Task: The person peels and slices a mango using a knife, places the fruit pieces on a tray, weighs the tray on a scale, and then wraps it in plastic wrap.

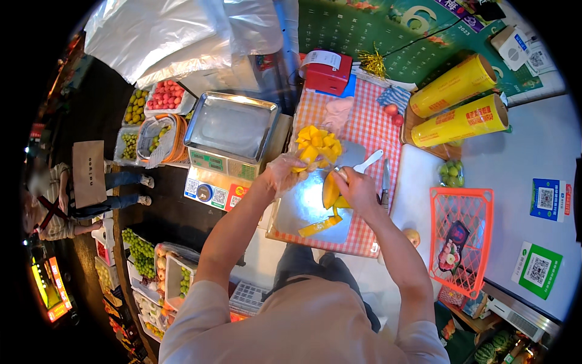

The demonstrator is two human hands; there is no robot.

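We see the left hand (285, 171), in a thin clear glove, curled around a mango half (316, 145) scored into cubes, held above the cutting board (297, 209). The right hand (357, 188) is closed on a white-handled knife (364, 164), its blade against a mango slice (330, 189) that stands nearly upright. A peel strip (319, 227) lies slantwise near the board's front edge. Bare board lies left of the slice; a scale (230, 130) stands just beyond.

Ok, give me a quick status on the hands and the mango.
Left hand, in a clear glove, holds the container of mango cubes. Right hand grips a white-handled tool against the mango piece. Peel strip lies on the board.
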